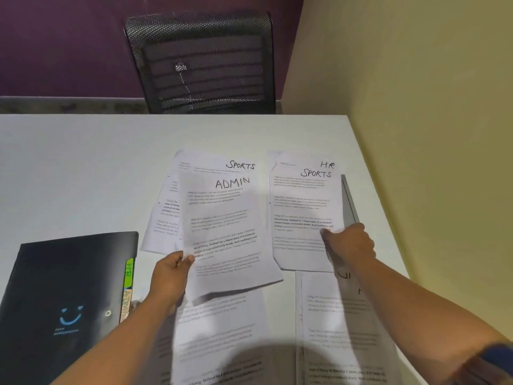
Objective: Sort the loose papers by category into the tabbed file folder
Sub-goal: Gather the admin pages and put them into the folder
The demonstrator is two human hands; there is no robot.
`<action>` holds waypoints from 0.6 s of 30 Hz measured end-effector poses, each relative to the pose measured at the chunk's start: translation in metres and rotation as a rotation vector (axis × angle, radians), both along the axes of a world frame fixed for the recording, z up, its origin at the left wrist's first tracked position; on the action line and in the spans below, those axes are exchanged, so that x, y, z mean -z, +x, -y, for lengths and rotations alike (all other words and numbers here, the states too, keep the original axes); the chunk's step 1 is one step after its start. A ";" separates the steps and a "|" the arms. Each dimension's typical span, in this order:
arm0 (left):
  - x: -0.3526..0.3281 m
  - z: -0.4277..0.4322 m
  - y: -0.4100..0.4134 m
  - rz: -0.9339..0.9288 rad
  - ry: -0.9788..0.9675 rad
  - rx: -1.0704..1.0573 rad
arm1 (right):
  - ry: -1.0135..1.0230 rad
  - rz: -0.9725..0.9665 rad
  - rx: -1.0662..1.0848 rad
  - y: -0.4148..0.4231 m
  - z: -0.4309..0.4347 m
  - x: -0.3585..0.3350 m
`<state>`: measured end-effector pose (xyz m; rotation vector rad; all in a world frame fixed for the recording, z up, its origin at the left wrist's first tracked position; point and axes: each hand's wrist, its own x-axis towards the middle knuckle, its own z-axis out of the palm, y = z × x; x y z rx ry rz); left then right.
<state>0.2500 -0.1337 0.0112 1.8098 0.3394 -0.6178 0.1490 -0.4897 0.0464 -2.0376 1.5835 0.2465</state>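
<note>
My left hand pinches the lower left edge of a printed sheet marked ADMIN, lifted slightly over other papers. Behind it lies a sheet marked SPORTS. My right hand presses its fingers on the right edge of a sheet marked SPORTS, which covers one marked HR. A black tabbed file folder lies shut at the left, with a green HR tab and an ADMIN tab sticking out on its right side. More printed sheets lie under my arms.
The white table ends at a yellow wall on the right. A black mesh chair stands beyond the far edge. A dark flat object peeks out beside the right pile.
</note>
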 end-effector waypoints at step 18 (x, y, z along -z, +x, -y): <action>0.011 -0.008 -0.007 -0.036 -0.145 -0.023 | 0.406 0.422 0.361 0.019 0.008 -0.012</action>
